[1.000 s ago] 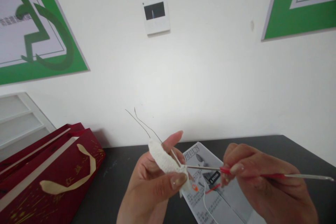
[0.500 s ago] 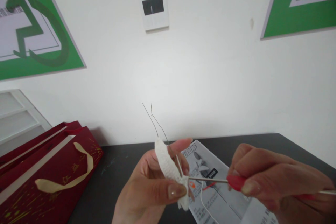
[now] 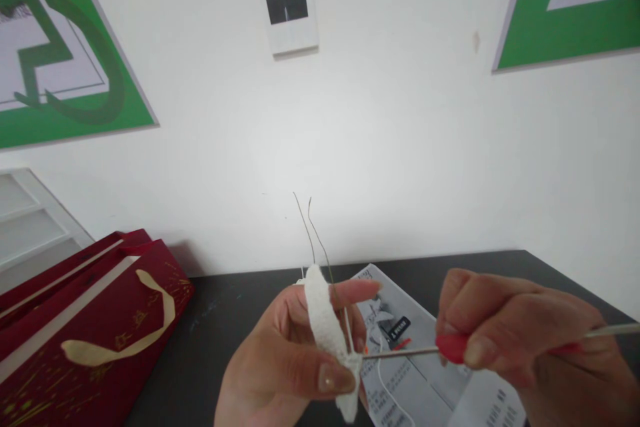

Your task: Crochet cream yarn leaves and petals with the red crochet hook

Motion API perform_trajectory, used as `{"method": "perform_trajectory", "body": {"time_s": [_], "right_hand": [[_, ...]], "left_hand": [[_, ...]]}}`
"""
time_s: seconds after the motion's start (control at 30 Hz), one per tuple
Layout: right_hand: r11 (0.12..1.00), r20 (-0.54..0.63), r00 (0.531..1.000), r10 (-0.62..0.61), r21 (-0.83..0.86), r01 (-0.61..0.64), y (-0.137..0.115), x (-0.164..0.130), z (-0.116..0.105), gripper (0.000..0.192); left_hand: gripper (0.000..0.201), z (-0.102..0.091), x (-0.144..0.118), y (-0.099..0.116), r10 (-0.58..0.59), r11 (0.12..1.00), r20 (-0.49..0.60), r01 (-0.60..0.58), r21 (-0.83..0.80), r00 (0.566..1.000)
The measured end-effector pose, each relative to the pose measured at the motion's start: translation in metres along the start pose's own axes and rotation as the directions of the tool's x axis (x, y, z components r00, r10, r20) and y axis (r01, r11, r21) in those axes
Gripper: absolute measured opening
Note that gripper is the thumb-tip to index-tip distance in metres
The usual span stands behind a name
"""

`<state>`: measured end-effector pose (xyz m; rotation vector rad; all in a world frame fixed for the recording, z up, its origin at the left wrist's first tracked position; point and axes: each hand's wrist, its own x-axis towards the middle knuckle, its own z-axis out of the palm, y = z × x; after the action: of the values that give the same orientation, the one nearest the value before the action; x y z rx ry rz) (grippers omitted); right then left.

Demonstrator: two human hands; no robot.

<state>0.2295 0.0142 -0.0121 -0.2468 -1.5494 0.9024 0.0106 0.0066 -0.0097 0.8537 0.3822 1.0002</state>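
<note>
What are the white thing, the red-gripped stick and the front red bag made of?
The white piece looks like matte yarn, because its surface is finely bumpy, like stitches. The stick seems smooth metal, thin, straight and grey; its red grip, smooth and evenly coloured, may be plastic. The front bag looks like stiff card, with flat sides and sharp folds.

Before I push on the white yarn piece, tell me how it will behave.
The yarn piece may be fairly stiff: its top end stands without drooping. It is probably light, being slim and pinched in the left hand. Its matte surface should resist slipping.
</note>
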Motion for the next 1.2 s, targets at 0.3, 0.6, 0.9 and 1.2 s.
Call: {"method": "perform_trajectory", "body": {"time_s": [0.3,0.6,0.9,1.2], "right_hand": [[0.812,-0.079,0.904,0.42,0.477,-0.336,0.015,0.005,0.008,0.009],[0.517,-0.165,0.699,0.696,0.791,-0.328,0.023,0.008,0.04,0.013],[0.675,-0.309,0.733,0.606,0.687,-0.269,0.013,0.009,0.04,0.014],[0.528,-0.221,0.683,0.697,0.802,-0.28,0.019,0.007,0.042,0.015]], "left_hand": [[0.03,0.008,-0.002,-0.002,0.207,0.967,-0.03,-0.2,0.161,0.978],[0.036,0.009,0.022,-0.022,0.636,0.686,-0.065,-0.525,0.505,0.769],[0.047,0.006,0.025,-0.029,0.701,0.605,-0.037,-0.566,0.561,0.713],[0.044,-0.014,0.021,-0.028,0.705,0.451,0.118,-0.57,0.687,0.7]]}}
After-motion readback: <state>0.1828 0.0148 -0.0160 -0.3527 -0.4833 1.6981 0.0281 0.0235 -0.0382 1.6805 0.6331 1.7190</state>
